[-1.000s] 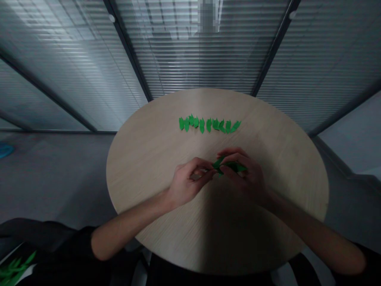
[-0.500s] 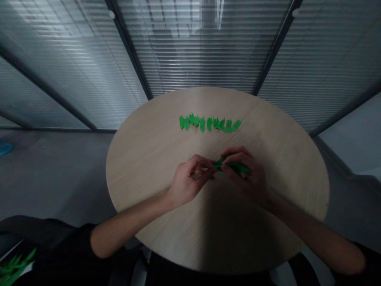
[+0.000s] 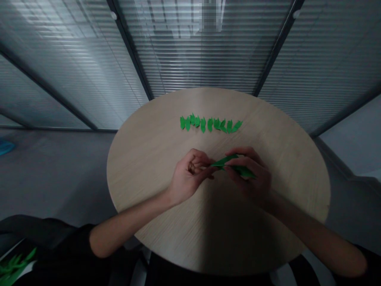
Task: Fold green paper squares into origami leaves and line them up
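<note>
Both of my hands are raised over the round wooden table [image 3: 149, 167]. Between them is a folded strip of green paper leaves [image 3: 232, 163]. My right hand [image 3: 249, 174] pinches most of it, hiding its middle. My left hand [image 3: 190, 174] has curled fingers, with the fingertips at the strip's left end. A little farther across the tabletop, a neat row of several small green paper leaves [image 3: 210, 124] lies flat, out of reach of neither hand but touched by none.
Slatted glass partitions with dark frames stand behind the table. Grey floor surrounds it. A blue object [image 3: 5, 147] lies at the far left. Low at the left, green paper leaves [image 3: 14, 266] rest on a white surface beside my dark sleeve [image 3: 44, 232].
My right hand has shifted slightly right, and the green strip now lies longer and flatter between my hands. The row of leaves has not moved on the table.
</note>
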{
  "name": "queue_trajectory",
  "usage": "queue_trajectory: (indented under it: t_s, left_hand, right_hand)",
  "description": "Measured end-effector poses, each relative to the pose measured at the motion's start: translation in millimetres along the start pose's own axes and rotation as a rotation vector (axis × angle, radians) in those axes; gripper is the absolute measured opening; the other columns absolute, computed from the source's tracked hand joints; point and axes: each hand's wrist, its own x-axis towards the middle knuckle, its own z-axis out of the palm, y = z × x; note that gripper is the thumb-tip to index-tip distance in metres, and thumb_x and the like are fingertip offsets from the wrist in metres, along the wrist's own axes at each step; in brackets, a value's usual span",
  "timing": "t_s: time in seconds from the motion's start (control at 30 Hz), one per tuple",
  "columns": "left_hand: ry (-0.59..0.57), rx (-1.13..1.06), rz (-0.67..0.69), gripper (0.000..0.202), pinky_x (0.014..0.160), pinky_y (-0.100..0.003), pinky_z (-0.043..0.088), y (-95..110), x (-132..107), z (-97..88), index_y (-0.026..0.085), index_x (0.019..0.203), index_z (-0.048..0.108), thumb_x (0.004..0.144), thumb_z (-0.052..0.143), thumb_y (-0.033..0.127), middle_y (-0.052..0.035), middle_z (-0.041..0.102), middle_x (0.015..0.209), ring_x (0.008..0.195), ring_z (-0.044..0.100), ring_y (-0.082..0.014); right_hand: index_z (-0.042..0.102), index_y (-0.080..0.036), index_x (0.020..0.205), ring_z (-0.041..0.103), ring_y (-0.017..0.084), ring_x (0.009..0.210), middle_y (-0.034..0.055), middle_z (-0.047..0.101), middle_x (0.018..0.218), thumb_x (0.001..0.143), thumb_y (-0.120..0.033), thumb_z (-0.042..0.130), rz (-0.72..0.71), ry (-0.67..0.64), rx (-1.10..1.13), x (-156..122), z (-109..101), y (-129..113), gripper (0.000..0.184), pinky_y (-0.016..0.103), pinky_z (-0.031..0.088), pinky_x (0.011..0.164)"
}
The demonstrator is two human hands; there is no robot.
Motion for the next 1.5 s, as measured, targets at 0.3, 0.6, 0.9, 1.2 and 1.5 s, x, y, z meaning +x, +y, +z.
queue_trajectory:
  t_s: [0.3,0.6,0.9,1.2,1.5]
  left_hand:
    - [-0.020,0.111,-0.003,0.014,0.060,-0.019,0.065,-0.6,-1.6,-4.2,0.016,0.089,0.065,0.087,0.075,0.025,-0.0064,0.078,0.089,0.070,0.074,-0.0129]
    - [0.017,0.066,-0.029,0.019,0.059,-0.015,0.062,5.9,-1.1,-2.0,0.015,0.078,0.063,0.080,0.081,0.019,-0.0051,0.079,0.090,0.065,0.074,-0.0099]
    - [-0.066,-0.121,-0.158,0.033,0.068,-0.023,0.067,1.8,1.9,1.6,0.018,0.102,0.062,0.078,0.084,0.019,-0.0027,0.079,0.094,0.077,0.077,-0.0142]
    - [-0.196,-0.020,-0.251,0.031,0.072,-0.029,0.067,1.6,3.5,-0.3,0.011,0.102,0.076,0.087,0.080,0.037,-0.0123,0.082,0.095,0.079,0.079,-0.0196]
    - [-0.149,0.036,-0.176,0.032,0.073,-0.028,0.067,4.0,-1.1,1.4,0.011,0.112,0.078,0.089,0.078,0.034,-0.0112,0.083,0.094,0.077,0.079,-0.0186]
  right_hand:
    - [0.069,-0.024,0.104,0.069,0.019,0.098,0.0076,0.065,0.114,0.092,-0.010,0.072,-0.073,-0.021,-0.042,-0.6,-1.8,1.0,0.019,0.034,0.062,0.083]
    - [0.069,-0.024,0.103,0.070,0.019,0.097,0.0079,0.066,0.113,0.091,-0.011,0.071,-0.048,-0.036,-0.038,0.2,-3.4,0.8,0.018,0.035,0.062,0.082]
    - [0.067,-0.023,0.099,0.069,0.018,0.092,0.0061,0.067,0.106,0.091,-0.012,0.071,-0.007,-0.015,-0.032,0.9,-1.6,-2.1,0.015,0.032,0.061,0.079]
    - [0.067,-0.024,0.102,0.069,0.019,0.093,0.0071,0.066,0.109,0.092,-0.014,0.070,-0.026,-0.038,-0.025,-1.4,-0.9,1.1,0.015,0.035,0.062,0.079]
    - [0.068,-0.025,0.105,0.067,0.019,0.094,0.0061,0.065,0.106,0.095,-0.014,0.067,-0.027,-0.087,-0.002,-0.6,-1.3,2.3,0.015,0.035,0.061,0.080]
